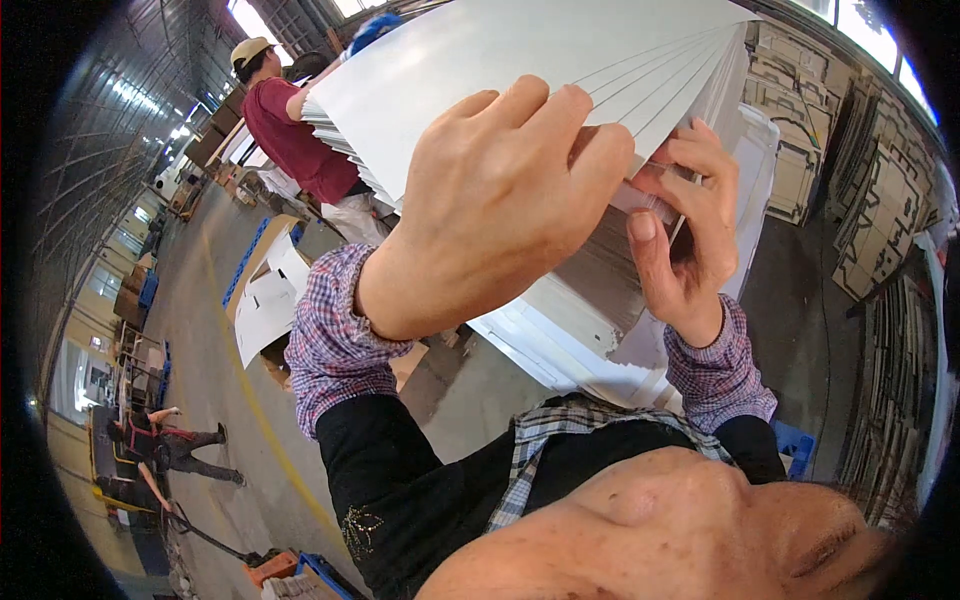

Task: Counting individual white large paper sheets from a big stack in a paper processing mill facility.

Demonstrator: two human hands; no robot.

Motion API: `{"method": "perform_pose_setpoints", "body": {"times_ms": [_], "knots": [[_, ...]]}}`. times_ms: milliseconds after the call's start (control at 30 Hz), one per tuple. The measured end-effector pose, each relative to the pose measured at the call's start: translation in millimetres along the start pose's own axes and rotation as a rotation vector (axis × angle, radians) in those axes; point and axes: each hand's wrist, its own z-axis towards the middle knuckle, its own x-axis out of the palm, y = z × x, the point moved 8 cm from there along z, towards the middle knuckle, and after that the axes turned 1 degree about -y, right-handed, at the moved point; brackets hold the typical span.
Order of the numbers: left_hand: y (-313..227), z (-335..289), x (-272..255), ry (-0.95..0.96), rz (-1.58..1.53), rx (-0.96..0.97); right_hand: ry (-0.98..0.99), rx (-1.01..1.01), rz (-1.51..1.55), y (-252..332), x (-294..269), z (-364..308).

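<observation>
A thick stack of large white sheets (480, 55) lies in front of me, its layers slightly fanned toward the right corner. My left hand (500, 200) is closed over the near edge of the upper sheets, its fingertips hidden behind the knuckles. At the fanned corner, my right hand (695, 220) curls its fingers against the sheet edges. Its thumb stands away from the fingers, below the corner. Under the raised sheets shows the side of a lower stack (600, 270), with white wrapping sheets (535, 335) around its base.
Beyond the stack on the left stands a co-worker in a dark red shirt (290, 135). Cut cardboard panels (885, 220) lean in piles on the right. A pallet with white sheets (270, 300) sits on the left floor. Farther off, another person (180, 445) is near a pallet jack (215, 540).
</observation>
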Motion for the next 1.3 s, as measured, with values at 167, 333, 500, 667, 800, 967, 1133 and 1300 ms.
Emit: {"method": "perform_pose_setpoints", "body": {"times_ms": [167,333,500,667,800,967,1133,1300], "knots": [[0,-5,11,0.004,0.013,0.008,-0.003,0.029,0.001,4,1,4],[-3,-4,11,0.027,0.035,0.005,-0.018,0.006,-0.012,5,1,3],[-2,-5,11,0.024,0.029,0.011,-0.011,0.005,-0.029,7,1,4],[2,-8,9,0.037,0.016,0.021,0.003,-0.001,-0.028,6,2,5],[8,-18,5,-0.013,0.060,0.072,-0.030,0.017,-0.009,3,1,2],[15,-12,-2,0.116,-0.190,-0.040,-0.018,0.255,0.339,-24,-5,-5],[9,-13,-6,0.039,-0.229,-0.026,-0.022,0.196,0.212,-10,0,-2],[8,-11,-4,0.008,-0.242,-0.015,-0.029,0.172,0.173,-10,-1,-3]]}}
